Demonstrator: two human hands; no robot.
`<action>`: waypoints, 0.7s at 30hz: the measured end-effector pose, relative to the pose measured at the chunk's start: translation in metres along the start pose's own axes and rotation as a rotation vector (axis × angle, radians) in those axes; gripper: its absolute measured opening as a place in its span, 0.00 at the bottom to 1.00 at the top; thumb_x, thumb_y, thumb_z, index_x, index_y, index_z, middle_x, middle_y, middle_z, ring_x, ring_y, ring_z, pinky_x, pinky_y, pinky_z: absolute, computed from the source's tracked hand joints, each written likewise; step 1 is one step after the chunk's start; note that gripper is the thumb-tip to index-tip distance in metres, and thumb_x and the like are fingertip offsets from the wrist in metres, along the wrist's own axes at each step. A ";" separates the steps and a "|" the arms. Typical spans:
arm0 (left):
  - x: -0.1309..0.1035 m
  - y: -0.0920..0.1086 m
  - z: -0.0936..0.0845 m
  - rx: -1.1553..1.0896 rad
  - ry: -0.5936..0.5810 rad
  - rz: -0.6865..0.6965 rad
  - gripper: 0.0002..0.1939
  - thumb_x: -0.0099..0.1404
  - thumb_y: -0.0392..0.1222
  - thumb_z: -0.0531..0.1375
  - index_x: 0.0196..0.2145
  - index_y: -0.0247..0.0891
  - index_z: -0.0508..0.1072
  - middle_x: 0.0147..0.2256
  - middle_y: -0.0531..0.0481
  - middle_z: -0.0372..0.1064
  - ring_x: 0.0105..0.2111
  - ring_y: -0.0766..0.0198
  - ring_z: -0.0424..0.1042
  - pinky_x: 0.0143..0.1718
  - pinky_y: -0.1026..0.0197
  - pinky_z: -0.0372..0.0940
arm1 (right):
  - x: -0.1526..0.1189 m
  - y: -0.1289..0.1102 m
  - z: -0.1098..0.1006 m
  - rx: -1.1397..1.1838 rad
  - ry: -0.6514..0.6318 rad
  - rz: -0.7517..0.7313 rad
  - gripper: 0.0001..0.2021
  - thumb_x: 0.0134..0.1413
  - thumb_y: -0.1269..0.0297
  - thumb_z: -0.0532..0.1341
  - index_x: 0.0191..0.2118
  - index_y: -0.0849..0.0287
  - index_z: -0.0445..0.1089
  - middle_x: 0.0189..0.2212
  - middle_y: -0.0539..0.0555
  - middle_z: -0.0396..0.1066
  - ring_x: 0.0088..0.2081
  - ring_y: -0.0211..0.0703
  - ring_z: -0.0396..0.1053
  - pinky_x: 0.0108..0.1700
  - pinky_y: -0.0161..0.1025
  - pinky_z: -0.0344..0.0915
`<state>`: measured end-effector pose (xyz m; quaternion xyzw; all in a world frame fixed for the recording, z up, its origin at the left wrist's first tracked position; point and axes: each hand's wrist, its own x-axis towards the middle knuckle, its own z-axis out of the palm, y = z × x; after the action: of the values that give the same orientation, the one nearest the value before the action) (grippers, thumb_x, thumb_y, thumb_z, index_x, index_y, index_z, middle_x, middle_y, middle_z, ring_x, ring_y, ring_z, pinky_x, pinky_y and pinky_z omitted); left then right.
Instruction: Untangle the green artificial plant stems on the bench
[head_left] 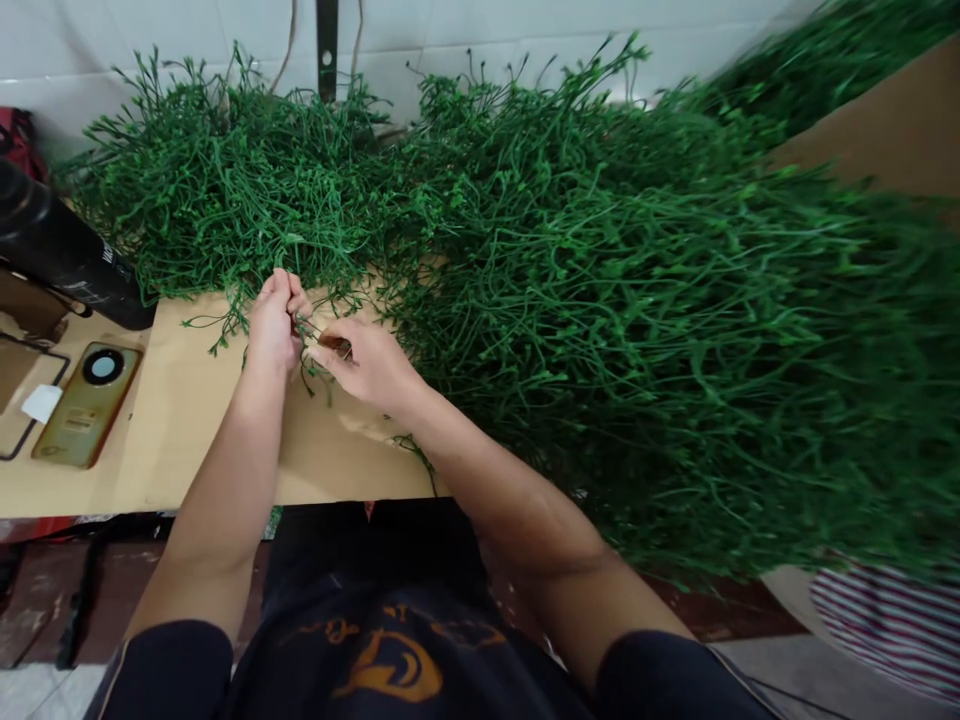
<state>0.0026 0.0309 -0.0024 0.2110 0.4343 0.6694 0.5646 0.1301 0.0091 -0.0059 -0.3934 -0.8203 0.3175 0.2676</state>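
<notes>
Thin green plastic-looking stems with small budded tips form a large pile (637,290) across the right and a smaller heap (240,180) at the back left. My left hand (277,315) is closed round a few green stems at the heap's front edge. Just to its right, my right hand (364,360) has its fingers pinched at the lower ends of those stems; what exactly lies between the fingertips is too small to tell. Both hands are close together over the tan board (195,400).
A black bottle (67,250) leans at the left, with a gold phone (88,405) lying in front of it. White tiled wall (465,30) runs behind the heaps. Brown cardboard (885,130) stands at the back right. Striped cloth (885,625) shows at the lower right.
</notes>
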 end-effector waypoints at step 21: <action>0.006 -0.010 0.002 0.014 0.039 -0.040 0.20 0.64 0.46 0.54 0.18 0.36 0.57 0.13 0.60 0.47 0.11 0.78 0.48 0.13 0.73 0.46 | 0.004 -0.003 0.008 0.150 0.161 -0.319 0.09 0.57 0.69 0.45 0.29 0.58 0.59 0.36 0.58 0.66 0.43 0.41 0.62 0.48 0.41 0.60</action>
<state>0.0077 0.0371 -0.0106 0.1929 0.4540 0.6590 0.5678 0.1210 0.0086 -0.0078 -0.2616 -0.8221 0.2988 0.4079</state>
